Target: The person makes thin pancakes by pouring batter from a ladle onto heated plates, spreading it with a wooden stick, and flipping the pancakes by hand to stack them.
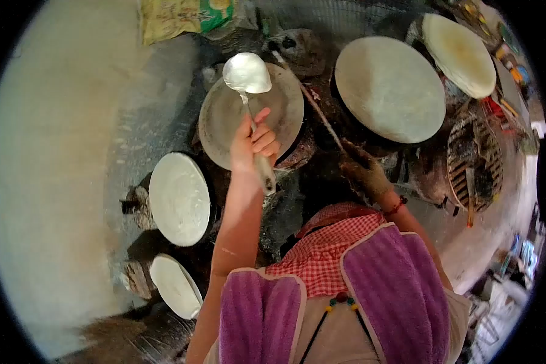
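Note:
My left hand (256, 142) is closed around the handle of a ladle (247, 74), whose bowl is covered with white batter. The ladle is above a round, flat griddle (218, 124) with a greyish surface. On the right, my right hand (364, 173) is dark with soot or shadow, its fingers around the lower end of a long thin stick (318, 109). That stick slants up past the griddle's right edge, its far end near a dark, lumpy stove part (297, 51). A large pale round (389, 91) is to the right of the stick.
More pale rounds lie at far right (459, 56), left (180, 199) and lower left (176, 285). A slatted metal grate (474, 161) is on the right, a yellow-green sack (185, 18) at the top. Logs (141, 206) stick out near the left round.

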